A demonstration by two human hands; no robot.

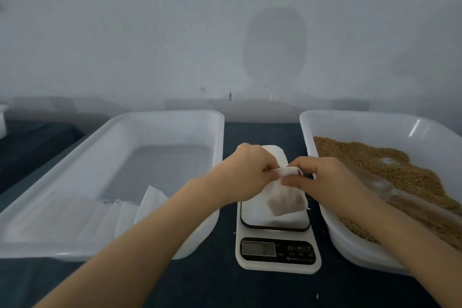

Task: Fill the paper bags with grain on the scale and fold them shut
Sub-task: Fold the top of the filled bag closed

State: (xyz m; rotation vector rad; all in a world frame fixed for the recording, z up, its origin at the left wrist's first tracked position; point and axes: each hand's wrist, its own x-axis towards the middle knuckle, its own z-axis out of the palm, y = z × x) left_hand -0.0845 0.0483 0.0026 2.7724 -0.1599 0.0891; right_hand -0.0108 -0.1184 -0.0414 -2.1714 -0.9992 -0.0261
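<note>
A small white paper bag point(285, 201) with dark grain showing through its lower part hangs just above the white digital scale point(276, 252). My left hand point(246, 170) pinches the bag's top edge from the left. My right hand point(322, 177) pinches the same edge from the right, and the top is rolled between the fingers. Brown grain point(405, 172) fills the white tray point(355, 122) on the right, with a clear plastic scoop point(380, 185) lying in it.
A large white tray point(140, 122) stands to the left of the scale, with several flat empty paper bags point(125, 207) at its near end. A white paper lies on the scale platform under the bag. The tabletop is dark blue, and a pale wall rises behind.
</note>
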